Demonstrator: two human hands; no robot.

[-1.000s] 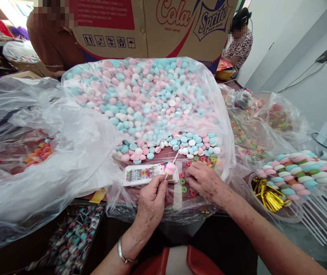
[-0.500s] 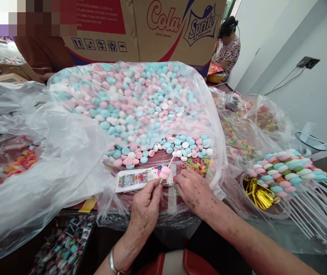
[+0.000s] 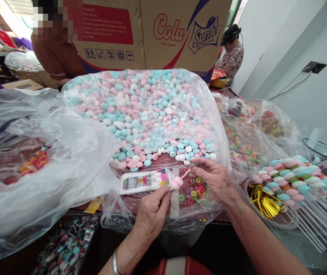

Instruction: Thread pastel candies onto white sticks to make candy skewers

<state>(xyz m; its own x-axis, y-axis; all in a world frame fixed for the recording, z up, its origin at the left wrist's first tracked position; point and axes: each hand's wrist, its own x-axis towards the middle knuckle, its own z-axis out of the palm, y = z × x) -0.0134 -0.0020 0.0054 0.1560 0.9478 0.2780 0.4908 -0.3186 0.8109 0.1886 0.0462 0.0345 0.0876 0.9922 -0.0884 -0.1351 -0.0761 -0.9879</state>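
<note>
Right, clock centre = pink candy (image 3: 177, 182), 12 = away from the wearer. It sits threaded on a white stick (image 3: 185, 174) above the table (image 3: 163, 160). Stick is tilted, bare upper end toward 1–2, lower end toward 7–8.

Left hand (image 3: 154, 206) at 7–8: thumb and forefinger pinched on the stick's lower end, just under the candy, other fingers curled in. Bracelet (image 3: 114, 261) on that wrist.

Right hand (image 3: 213, 177) at 3: thumb and forefinger nearly meet beside the stick's upper end. Bit of green at the fingertips, too small to tell if gripped.

Packets (image 3: 144, 180) at 9, lying flat just beside the candy. Loose rings (image 3: 195, 191) at 4, red, green, yellow, purple, near the right hand.

Big clear bag (image 3: 146, 107) at 11, full of pink, blue and white pieces, some spilling out at its near edge. Carton (image 3: 177, 38) behind it at 12.

Farther out at 3: tub (image 3: 292, 219) with gold strips (image 3: 263, 200), loaded sticks (image 3: 298, 177) lying next to it, bare ends toward 4.

Wrapped sweets (image 3: 66, 244) at 8, below table level. Co-workers at 10–11 and 1.
</note>
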